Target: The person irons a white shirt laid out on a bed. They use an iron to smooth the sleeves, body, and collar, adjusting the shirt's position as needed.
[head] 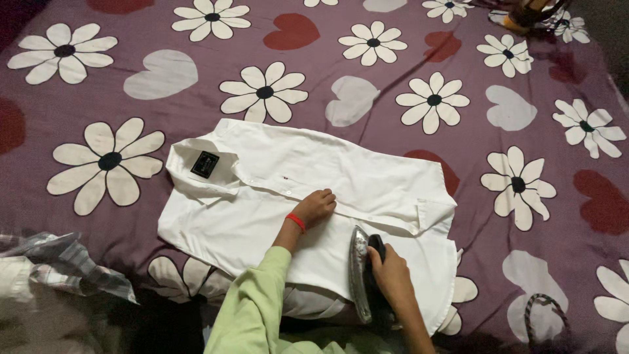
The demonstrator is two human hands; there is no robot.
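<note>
A white buttoned shirt (308, 190) lies flat on a purple bedsheet, collar to the left with a dark label inside it. My left hand (316, 206), in a light green sleeve with a red wristband, presses on the shirt's button placket near the middle. My right hand (391, 275) grips the dark handle of a clothes iron (360, 272), which stands tipped on its side at the shirt's near edge, its metal soleplate facing left.
The purple bedsheet (406, 59) has white daisies and red and grey hearts. A crumpled checked cloth (52, 262) lies at the lower left. The iron's braided cord (540, 311) loops at the lower right. A dark object (531, 16) sits at the top right.
</note>
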